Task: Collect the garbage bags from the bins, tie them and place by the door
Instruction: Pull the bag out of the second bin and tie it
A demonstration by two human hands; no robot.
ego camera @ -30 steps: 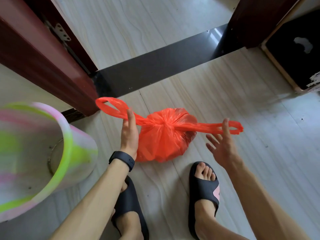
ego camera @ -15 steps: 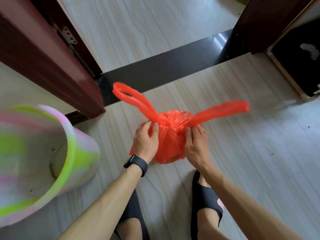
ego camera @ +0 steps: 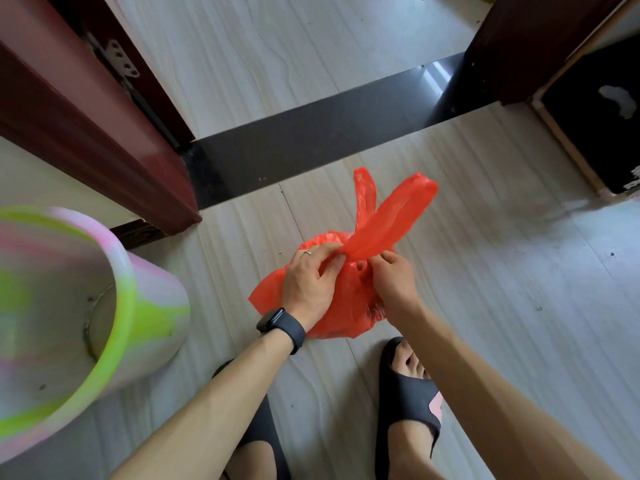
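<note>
Your left hand and right hand both pinch the handle loops of the red garbage bag, fingers closed on the plastic. It sits on the floor before your feet, near the dark threshold, beside a pink-green bin.

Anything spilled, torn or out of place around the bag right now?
No spill or tear shows on the red bag. The bin at left lies tipped on its side, and the dark cabinet at right has chipped patches.
</note>
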